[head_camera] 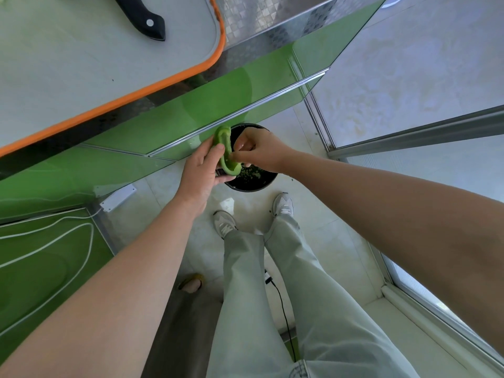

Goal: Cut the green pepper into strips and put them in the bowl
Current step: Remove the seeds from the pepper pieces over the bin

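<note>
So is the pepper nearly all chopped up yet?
Not yet. The pepper half is cut open; the left hand holds it over the black bin while the right hand picks at its inside. The knife lies on the cutting board. No strips show, so slicing is left.

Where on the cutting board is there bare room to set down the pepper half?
The cutting board lies bare from the knife down to its orange rim. Its top edge is taken by that knife. Over the black bin it is crowded: left hand gripping the pepper half, right hand picking inside it.
</note>
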